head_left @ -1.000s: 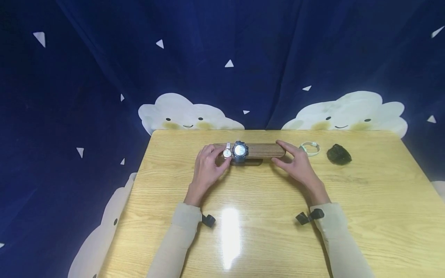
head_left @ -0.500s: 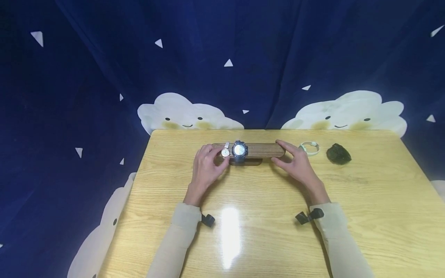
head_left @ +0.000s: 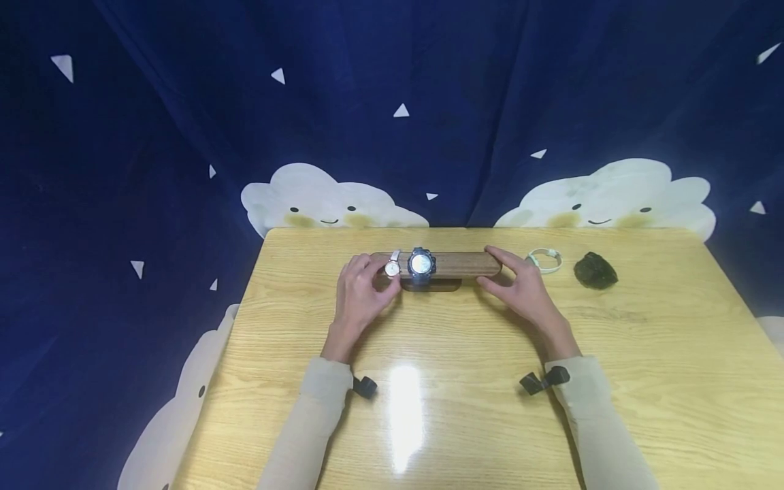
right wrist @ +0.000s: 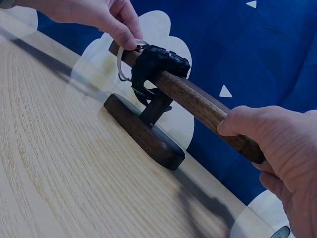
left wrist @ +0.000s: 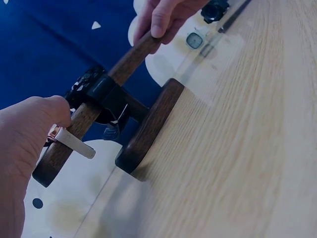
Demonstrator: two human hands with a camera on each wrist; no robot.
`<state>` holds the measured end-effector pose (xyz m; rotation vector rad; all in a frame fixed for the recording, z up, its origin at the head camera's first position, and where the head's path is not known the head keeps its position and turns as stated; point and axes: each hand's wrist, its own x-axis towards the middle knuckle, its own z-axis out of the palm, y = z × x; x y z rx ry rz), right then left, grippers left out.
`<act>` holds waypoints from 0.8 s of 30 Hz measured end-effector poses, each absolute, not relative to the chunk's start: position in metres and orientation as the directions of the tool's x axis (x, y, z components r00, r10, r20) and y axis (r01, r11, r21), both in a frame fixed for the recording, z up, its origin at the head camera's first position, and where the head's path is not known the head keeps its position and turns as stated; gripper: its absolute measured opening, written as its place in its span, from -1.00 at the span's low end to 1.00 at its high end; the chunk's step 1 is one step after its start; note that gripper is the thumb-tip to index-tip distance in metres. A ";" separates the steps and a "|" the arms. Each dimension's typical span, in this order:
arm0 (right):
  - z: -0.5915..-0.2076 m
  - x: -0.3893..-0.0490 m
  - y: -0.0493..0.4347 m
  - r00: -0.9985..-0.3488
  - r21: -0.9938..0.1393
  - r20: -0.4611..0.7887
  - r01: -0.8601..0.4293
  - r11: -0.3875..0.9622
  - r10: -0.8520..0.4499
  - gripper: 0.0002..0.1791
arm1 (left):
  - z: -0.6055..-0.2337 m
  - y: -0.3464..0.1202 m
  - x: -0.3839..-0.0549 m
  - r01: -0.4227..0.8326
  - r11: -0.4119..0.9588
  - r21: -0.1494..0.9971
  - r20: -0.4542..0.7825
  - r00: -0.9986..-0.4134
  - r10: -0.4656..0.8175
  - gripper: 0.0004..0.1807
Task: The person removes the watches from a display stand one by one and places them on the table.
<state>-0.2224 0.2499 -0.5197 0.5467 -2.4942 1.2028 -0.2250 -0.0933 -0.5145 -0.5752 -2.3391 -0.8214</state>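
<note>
I am observing the left hand [head_left: 358,294] pinching a small round watch with a pale strap [head_left: 392,270] and easing it leftward along a dark brown wooden T-shaped stand [head_left: 462,265]. It is now encircling the top bar near its left end. Its gap from the chunky black round watch [head_left: 420,264] is widening; I am judging this as spacing the two. The right hand [head_left: 525,289] is gripping the bar's right end, apparently steadying it.
</note>
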 end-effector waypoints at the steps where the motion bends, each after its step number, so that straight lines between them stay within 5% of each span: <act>1: -0.519 -0.222 0.250 -0.875 -0.673 0.440 -0.469 0.571 -0.201 -0.29 | -0.514 -0.094 -0.225 0.559 0.717 0.416 0.650 -0.734 0.195 -0.64; 24: -0.516 -0.220 0.249 -0.893 -0.695 0.404 -0.440 0.569 -0.197 -0.27 | -0.512 -0.105 -0.229 0.532 0.711 0.460 0.657 -0.742 0.130 -0.65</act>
